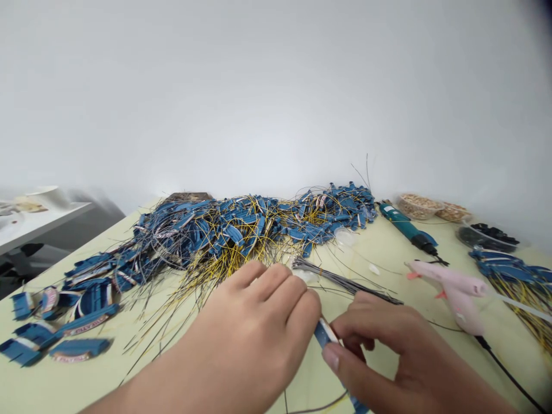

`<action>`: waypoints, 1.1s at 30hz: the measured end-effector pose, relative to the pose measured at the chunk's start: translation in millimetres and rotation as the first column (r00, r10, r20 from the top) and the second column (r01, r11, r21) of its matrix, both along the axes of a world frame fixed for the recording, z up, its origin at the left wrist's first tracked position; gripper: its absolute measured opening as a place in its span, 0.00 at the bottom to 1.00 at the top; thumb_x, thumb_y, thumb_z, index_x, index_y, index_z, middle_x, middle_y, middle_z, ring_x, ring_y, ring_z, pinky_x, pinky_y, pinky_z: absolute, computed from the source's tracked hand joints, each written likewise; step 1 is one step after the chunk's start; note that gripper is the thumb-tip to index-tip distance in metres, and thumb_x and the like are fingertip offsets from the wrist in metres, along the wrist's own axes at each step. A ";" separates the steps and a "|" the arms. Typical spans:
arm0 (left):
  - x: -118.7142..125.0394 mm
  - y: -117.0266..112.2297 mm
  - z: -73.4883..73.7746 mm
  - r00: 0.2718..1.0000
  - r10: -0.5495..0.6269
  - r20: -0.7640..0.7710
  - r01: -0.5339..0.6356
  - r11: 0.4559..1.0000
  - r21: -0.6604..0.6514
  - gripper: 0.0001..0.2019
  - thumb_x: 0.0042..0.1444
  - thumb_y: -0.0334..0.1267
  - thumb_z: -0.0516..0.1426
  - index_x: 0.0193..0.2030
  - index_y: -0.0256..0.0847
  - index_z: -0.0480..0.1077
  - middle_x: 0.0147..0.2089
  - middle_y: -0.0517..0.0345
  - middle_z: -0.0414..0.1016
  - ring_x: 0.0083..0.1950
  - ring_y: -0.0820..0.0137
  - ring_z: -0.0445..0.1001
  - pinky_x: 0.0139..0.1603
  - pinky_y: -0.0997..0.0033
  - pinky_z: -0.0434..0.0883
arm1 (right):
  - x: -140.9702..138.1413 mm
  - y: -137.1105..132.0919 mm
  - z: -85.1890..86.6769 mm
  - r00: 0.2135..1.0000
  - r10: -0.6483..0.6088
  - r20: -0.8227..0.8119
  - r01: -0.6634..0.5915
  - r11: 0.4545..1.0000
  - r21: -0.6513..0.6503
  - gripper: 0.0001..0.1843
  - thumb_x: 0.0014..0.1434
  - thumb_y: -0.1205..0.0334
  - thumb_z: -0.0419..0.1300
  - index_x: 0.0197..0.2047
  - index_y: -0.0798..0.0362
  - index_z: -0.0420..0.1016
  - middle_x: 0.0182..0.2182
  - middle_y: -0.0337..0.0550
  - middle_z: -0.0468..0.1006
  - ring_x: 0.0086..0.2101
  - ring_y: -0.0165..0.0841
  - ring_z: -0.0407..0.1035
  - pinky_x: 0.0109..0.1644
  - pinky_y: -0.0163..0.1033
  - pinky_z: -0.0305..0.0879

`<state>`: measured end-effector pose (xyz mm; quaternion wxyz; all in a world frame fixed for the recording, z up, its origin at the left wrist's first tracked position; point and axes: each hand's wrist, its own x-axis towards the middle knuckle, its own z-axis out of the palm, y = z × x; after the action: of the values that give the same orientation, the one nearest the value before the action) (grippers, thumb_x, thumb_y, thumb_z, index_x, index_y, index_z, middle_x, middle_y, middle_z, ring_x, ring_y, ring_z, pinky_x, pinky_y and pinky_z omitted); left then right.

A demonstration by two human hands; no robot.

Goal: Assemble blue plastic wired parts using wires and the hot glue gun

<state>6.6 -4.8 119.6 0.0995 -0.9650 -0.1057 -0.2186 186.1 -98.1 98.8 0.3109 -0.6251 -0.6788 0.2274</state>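
Between my hands is a narrow blue plastic piece [322, 334] with a pale edge, partly covered by my fingers. My left hand [271, 328] is closed, its knuckles up, with the far end of the piece at its thumb side. The thumb and forefinger of my right hand [383, 342] pinch the piece's nearer side. Below them, a dark wire and a yellow wire run across the table, and another bit of blue shows under my right hand. Just beyond my hands lies a bundle of grey wires [340, 279].
A large heap of blue pieces with yellow and black wires [233, 230] spreads along the wall. Loose blue pieces [80, 348] lie at left. On the right are a pink glue gun [457, 287], a teal corded tool [403, 225], and tubs of small parts [416, 206].
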 end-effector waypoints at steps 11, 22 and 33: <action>5.6 35.3 -3.9 0.947 -0.191 -0.257 0.131 0.964 -0.233 0.10 0.67 0.26 0.47 0.40 0.41 0.67 0.37 0.60 0.71 0.41 0.66 0.66 0.44 0.64 0.63 | 27.5 22.4 -14.0 0.810 -0.065 -0.583 -0.275 0.836 -0.475 0.22 0.59 0.49 0.63 0.22 0.55 0.66 0.21 0.32 0.61 0.25 0.25 0.52 0.29 0.34 0.50; 6.4 45.5 -2.0 0.914 -0.350 -0.207 0.244 0.878 -0.411 0.14 0.64 0.23 0.46 0.42 0.39 0.72 0.37 0.57 0.74 0.41 0.67 0.69 0.45 0.64 0.66 | 33.7 24.5 -18.6 0.806 -0.132 -0.577 -0.224 0.835 -0.503 0.22 0.57 0.44 0.63 0.23 0.54 0.72 0.24 0.35 0.67 0.29 0.28 0.61 0.34 0.35 0.59; 1.6 45.7 5.2 0.920 -0.376 0.108 0.368 0.738 -0.565 0.08 0.66 0.27 0.51 0.45 0.36 0.71 0.40 0.53 0.76 0.42 0.69 0.71 0.47 0.68 0.69 | 32.4 15.7 -12.8 0.642 -0.280 -0.713 -0.202 0.836 -0.510 0.19 0.49 0.45 0.68 0.30 0.54 0.76 0.25 0.39 0.78 0.26 0.28 0.65 0.29 0.33 0.56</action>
<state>8.2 40.9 124.8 -0.2414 -0.9522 0.0288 -0.1851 218.5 -82.5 86.0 0.3809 -0.5458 -0.3735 0.6462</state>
